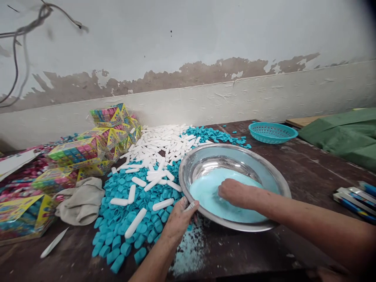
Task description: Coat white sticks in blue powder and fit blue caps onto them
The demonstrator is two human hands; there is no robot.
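A wide steel bowl (279, 178) holds pale blue powder (205, 190) and stands tilted toward me on the dark table. My right hand (235, 192) is down in the powder, its fingers curled and their tips hidden; what it holds, if anything, cannot be made out. My left hand (180, 217) grips the bowl's near left rim, with the thumb on top. Beside the bowl on the left lies a heap of teal caps (117, 203), with white tubes (163, 204) scattered over it. Behind are a pile of more white tubes (164, 139) and a smaller group of teal caps (217, 134).
A teal basket (273, 133) stands at the back right, near a green cover (346, 133). Packed marker boxes (76, 150) are stacked at the left, by a grey cloth (82, 201) and a white blade-like piece (54, 243). Packets (357, 199) lie at the right edge.
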